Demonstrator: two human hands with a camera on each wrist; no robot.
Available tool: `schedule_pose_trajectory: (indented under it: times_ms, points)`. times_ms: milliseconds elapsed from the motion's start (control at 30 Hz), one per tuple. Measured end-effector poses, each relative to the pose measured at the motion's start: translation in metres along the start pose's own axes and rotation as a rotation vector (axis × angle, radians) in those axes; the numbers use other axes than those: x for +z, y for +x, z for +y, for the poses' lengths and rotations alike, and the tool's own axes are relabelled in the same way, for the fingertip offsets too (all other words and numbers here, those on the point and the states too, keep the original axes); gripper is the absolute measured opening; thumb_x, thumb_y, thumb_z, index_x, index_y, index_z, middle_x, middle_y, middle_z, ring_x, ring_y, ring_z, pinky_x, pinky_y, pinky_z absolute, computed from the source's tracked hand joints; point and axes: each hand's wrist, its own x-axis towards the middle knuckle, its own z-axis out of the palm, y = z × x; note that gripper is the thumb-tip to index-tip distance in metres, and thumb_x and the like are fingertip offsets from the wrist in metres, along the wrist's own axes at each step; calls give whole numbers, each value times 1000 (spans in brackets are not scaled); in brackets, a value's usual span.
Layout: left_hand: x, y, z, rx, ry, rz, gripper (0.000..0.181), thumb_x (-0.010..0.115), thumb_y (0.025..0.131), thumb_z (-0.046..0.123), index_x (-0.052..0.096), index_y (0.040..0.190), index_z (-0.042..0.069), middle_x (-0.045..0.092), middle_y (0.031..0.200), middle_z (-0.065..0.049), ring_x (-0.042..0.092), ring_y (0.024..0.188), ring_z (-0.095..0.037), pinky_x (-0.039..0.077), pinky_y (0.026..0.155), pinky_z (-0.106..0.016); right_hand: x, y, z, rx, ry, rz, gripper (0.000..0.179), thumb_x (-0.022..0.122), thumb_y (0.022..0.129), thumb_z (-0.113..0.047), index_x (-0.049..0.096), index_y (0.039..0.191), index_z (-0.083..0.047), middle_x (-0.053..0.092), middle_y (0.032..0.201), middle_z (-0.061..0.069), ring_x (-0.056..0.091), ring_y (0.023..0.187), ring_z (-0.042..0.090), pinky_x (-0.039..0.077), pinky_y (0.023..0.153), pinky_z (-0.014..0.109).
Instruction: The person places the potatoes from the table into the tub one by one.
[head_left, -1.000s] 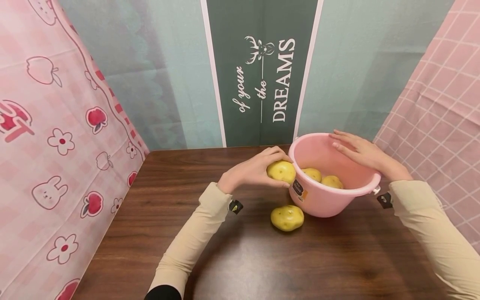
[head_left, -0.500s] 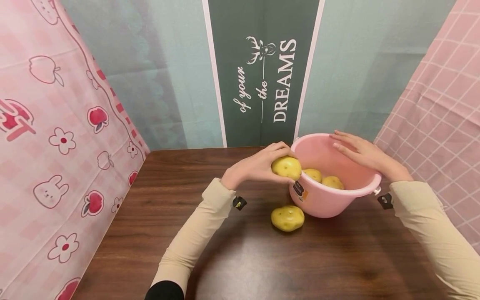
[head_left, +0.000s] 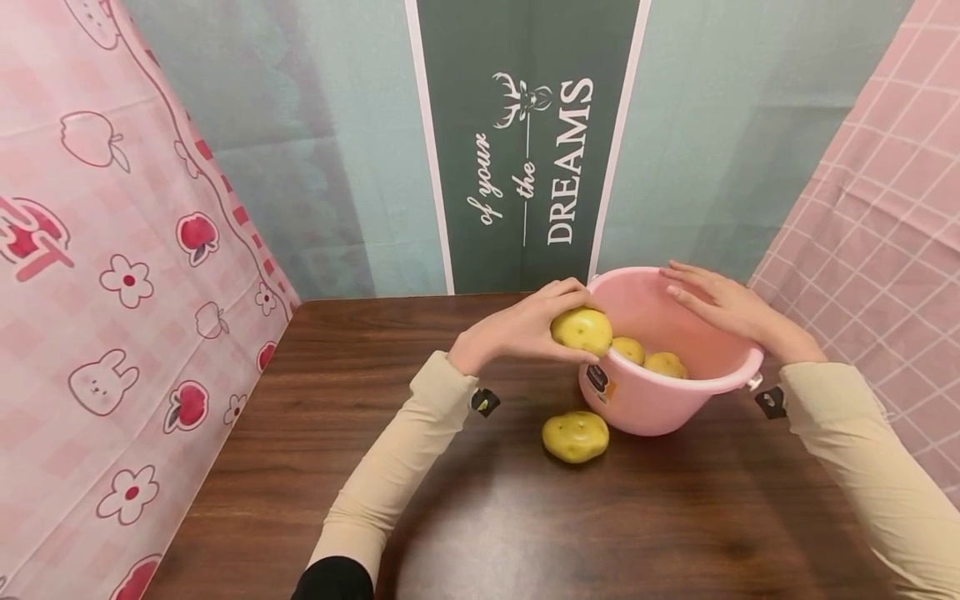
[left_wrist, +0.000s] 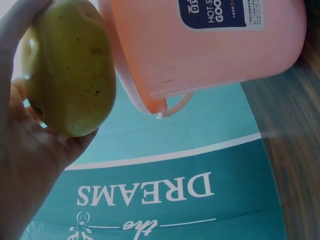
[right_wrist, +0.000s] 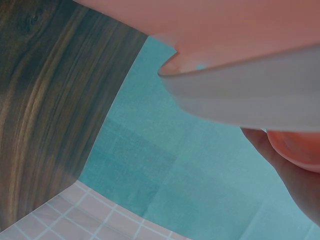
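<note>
Held in my left hand (head_left: 517, 329) is a yellow potato (head_left: 582, 332), at the left rim of a pink bucket (head_left: 652, 408). The left wrist view shows this potato (left_wrist: 72, 70) close up, with fingers and palm around it, beside the bucket's side (left_wrist: 215, 55). My right hand (head_left: 731, 304) rests over the bucket's right rim with straight fingers. In the right wrist view, the rim hides most of that hand (right_wrist: 290, 180). Two potatoes show inside the bucket, one nearer the left (head_left: 628, 350) and another potato (head_left: 665, 365) beside it. A loose potato (head_left: 575, 437) lies on the table in front.
The dark wooden table (head_left: 322, 467) carries the bucket. Behind it hangs a teal and green backdrop (head_left: 517, 192) with white lettering. Pink patterned cloth (head_left: 127, 350) stands along the left side, and pink grid cloth (head_left: 885, 217) along the right.
My left hand has moved right and slightly up with its potato, reaching the bucket's rim. The right hand, the bucket and the loose potato have stayed in place.
</note>
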Motion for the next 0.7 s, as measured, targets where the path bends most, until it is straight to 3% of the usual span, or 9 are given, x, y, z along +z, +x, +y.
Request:
schedule_pose_trajectory:
  times_ms: [233,700]
  points:
    - [0,6,1,16,19,-4,56,68,72,59,55,117,27,44,108,14,38,99,0,37,82,-14,1,0,0,-28,-6,15,51,44,96,-39,39,142,-17,23,152,14,19,136,43,16,101,65]
    - [0,15,3,52,30,-9,55,72,72,51,57,117,23,44,108,10,39,99,-4,36,82,-14,1,1,0,-9,-14,11,52,44,96,-41,38,142,-18,23,152,13,19,136,43,15,101,66]
